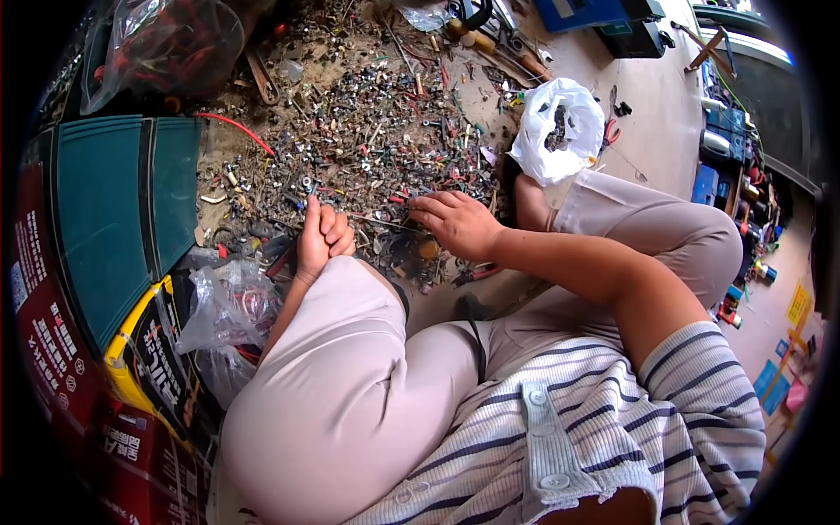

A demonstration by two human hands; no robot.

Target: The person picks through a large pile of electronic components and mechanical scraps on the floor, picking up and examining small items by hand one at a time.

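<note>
A wide heap of small mixed scrap [380,144], with wire bits, screws and metal and plastic fittings, covers the floor before me. At its near edge my left hand [323,237] is half closed, thumb pointing away from me and fingers curled; whether anything lies inside the curl is hidden. A small metal fitting [307,185] sits just beyond the thumb tip. My right hand [456,223] is palm down over the heap, its fingertips bent into the scrap near a short red piece [396,200]. What those fingertips touch cannot be made out. A thin metal rod [387,223] runs between both hands.
An open white plastic bag [558,131] holding small pieces stands beside my right foot. Hand tools [505,49] lie at the far side. At left are a clear bag of red items [177,46], teal panels [102,216], a crumpled clear bag [230,302] and printed boxes [39,315].
</note>
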